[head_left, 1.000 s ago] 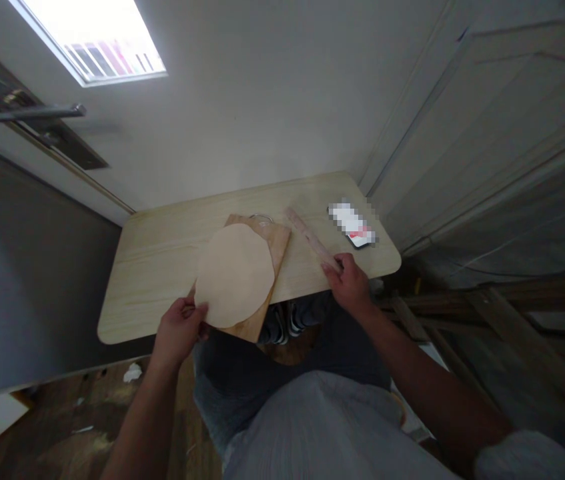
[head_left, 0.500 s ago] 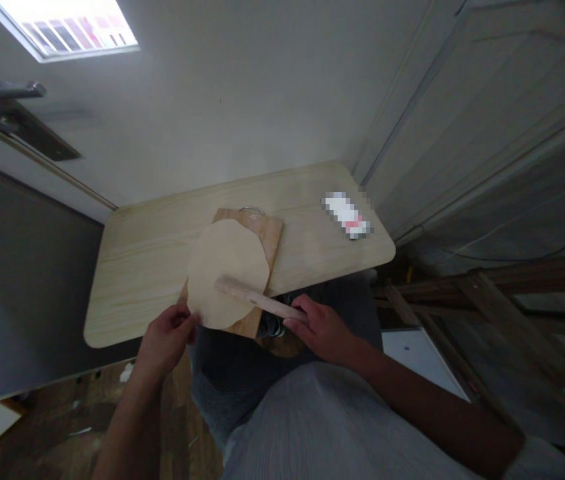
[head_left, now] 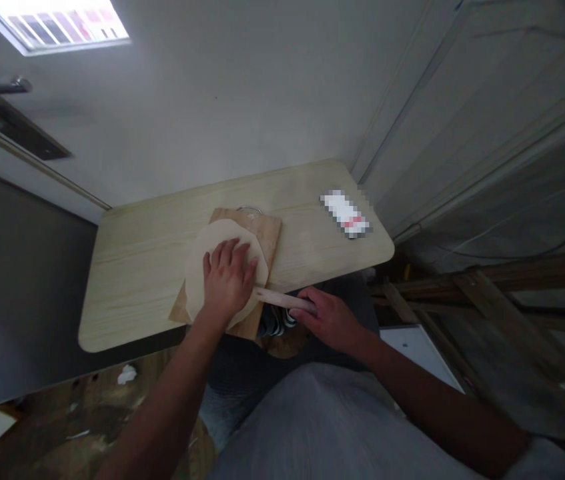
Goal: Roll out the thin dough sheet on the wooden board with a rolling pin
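A thin round sheet of dough (head_left: 197, 267) lies on a wooden cutting board (head_left: 271, 230), reaching past the board's left side. My left hand (head_left: 227, 277) is laid over the middle of the dough, fingers spread and pointing away from me. In my right hand (head_left: 325, 317), closed around its near end, is a wooden rolling pin (head_left: 282, 300). The pin slants over the board's right edge, and its far end is hidden behind my left hand.
The board rests on a small light wood table (head_left: 137, 267) with rounded corners, against a white door (head_left: 242, 120). A blurred-out white and red object (head_left: 346, 215) lies at the table's right. Crumpled white paper (head_left: 127, 374) is on the floor at left.
My left hand has left the dough's near left edge and moved up and right onto its middle, fingers now spread. The rolling pin has shifted slightly right, still in my right hand.
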The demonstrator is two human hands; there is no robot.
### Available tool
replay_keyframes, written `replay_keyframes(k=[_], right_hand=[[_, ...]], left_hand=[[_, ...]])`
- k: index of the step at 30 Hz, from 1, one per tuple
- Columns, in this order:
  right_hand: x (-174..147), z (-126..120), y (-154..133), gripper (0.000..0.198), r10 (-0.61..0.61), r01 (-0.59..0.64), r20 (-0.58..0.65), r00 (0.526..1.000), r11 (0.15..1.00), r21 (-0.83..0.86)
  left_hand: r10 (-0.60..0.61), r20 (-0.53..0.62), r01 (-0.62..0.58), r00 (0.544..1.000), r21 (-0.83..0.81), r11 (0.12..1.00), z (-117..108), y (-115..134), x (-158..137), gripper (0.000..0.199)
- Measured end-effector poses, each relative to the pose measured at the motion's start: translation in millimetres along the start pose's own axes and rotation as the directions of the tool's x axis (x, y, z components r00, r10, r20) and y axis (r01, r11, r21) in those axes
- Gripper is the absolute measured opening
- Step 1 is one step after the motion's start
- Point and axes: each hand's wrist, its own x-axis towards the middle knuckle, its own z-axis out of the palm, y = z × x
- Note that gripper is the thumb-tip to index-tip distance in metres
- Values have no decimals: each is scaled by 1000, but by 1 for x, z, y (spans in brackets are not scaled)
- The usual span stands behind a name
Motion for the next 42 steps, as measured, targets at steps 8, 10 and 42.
replay_keyframes(k=[8, 10, 42], right_hand=[[12, -8, 16, 34, 64, -64, -86, 994, 998, 7], [16, -10, 19, 34, 74, -74, -113, 991, 997, 9], [16, -18, 31, 36, 88, -86, -184, 979, 996, 23]], left_hand=[[20, 47, -21, 999, 22, 1000, 11, 10, 45, 45], [17, 35, -17, 999, 8, 1000, 16, 12, 58, 45], [-47, 51, 46, 998, 30, 998, 19, 8, 51, 45]])
